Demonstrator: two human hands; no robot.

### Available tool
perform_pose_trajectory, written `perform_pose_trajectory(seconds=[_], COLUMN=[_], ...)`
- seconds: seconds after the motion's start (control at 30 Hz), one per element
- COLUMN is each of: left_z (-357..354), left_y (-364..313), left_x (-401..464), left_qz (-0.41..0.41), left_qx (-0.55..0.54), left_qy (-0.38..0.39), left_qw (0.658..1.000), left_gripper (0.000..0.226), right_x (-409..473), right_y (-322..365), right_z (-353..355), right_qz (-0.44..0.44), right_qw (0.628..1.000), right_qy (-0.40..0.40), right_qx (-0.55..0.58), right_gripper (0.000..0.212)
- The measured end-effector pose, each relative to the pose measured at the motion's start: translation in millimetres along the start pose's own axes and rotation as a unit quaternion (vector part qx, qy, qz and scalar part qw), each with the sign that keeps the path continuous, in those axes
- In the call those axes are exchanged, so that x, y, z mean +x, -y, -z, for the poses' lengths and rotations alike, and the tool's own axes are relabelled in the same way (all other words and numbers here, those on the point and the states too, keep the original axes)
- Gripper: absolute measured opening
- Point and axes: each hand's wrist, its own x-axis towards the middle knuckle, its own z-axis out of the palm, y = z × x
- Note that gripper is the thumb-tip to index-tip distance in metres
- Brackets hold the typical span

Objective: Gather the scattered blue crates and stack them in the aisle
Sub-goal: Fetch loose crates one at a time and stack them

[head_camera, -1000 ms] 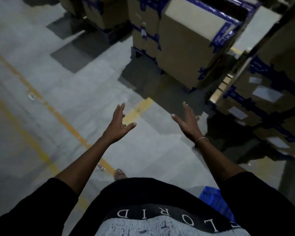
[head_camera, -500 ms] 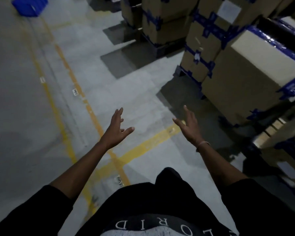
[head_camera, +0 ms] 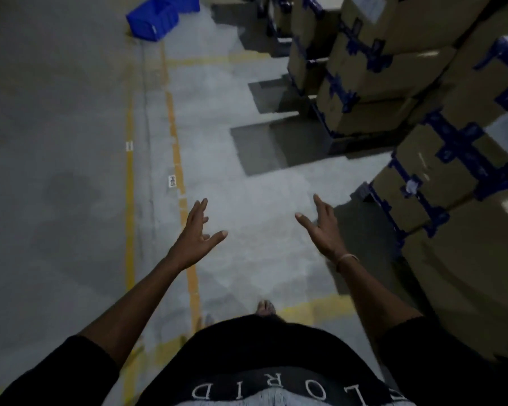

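Note:
A blue crate (head_camera: 154, 20) lies on the grey floor far ahead at the top of the view, with what looks like a second blue crate (head_camera: 185, 2) just behind it, cut off by the frame edge. My left hand (head_camera: 195, 234) and my right hand (head_camera: 321, 227) are both held out in front of me at waist height, palms facing each other, fingers spread, holding nothing. Both hands are far from the crates.
Stacks of cardboard boxes (head_camera: 393, 63) bound with blue tape stand on pallets along the right side. Yellow lines (head_camera: 176, 159) run up the concrete aisle toward the crates. One foot (head_camera: 265, 306) shows below my hands.
The view has swung left and forward along the aisle. The blue crate now appears nearer and more central at the top. My hands keep the same open pose.

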Motion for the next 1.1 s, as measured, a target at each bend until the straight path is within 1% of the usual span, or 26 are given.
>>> perform_pose_trajectory(seconds=[0.17,0.23,0.37,0.5,0.57,0.67,0.77,0.87,0.97,1.1], left_z=[32,46,78,128,161,213,266,316,353,390], left_y=[-13,-12,3,25,38,42,47,47,48,58], left_x=[77,105,170,251,300,363,425,478,529,605], left_qz=[0.027,0.032,0.048,0.051,0.047,0.065,0.037,0.044,0.030,0.046], left_qx=[-0.022,-0.040,-0.055,-0.058,-0.056,-0.066,-0.036,-0.021,-0.012,-0.011], left_qy=[-0.059,-0.084,-0.105,-0.101,-0.107,-0.098,-0.085,-0.066,-0.073,-0.075], left_qw=[0.998,0.995,0.992,0.992,0.992,0.991,0.995,0.997,0.997,0.996], left_gripper=[0.101,0.100,0.100,0.101,0.102,0.103,0.104,0.102,0.100,0.100], right_x=[117,160,250,340,389,447,504,553,604,686], right_y=[49,68,99,133,155,193,232,260,287,316], right_z=[-1,-7,-29,-63,-85,-112,-139,-162,-183,-208], right_qz=[0.034,0.050,0.072,0.083,0.081,0.071,0.081,0.066,0.076,0.075], right_qw=[0.997,0.996,0.992,0.990,0.991,0.991,0.992,0.993,0.993,0.992], right_qy=[0.055,0.068,0.094,0.100,0.097,0.101,0.092,0.088,0.090,0.095], right_qx=[-0.032,-0.038,-0.048,-0.048,-0.048,-0.050,-0.043,-0.035,-0.032,-0.034], right_gripper=[0.085,0.084,0.083,0.083,0.084,0.084,0.085,0.086,0.088,0.090])
